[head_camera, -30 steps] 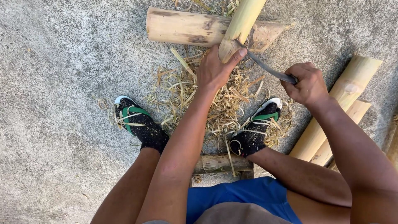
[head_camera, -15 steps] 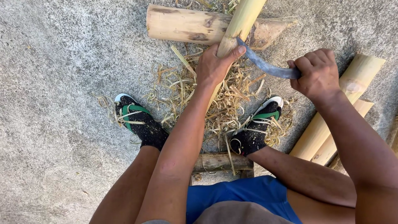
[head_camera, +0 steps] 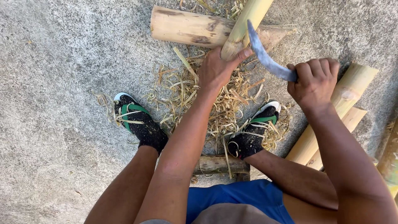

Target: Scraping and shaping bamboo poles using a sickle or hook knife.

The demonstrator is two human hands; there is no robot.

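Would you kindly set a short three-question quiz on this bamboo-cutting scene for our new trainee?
1. True or false: the left hand grips the slanted bamboo pole.
2. The right hand holds: A) a hammer, B) a curved blade, C) a saw.
3. What lies scattered on the concrete ground between the two feet?

Key
1. True; it grips the pole's lower end.
2. B; the blade's tip is raised beside the pole.
3. Thin, pale bamboo shavings, with a log lying beyond them.
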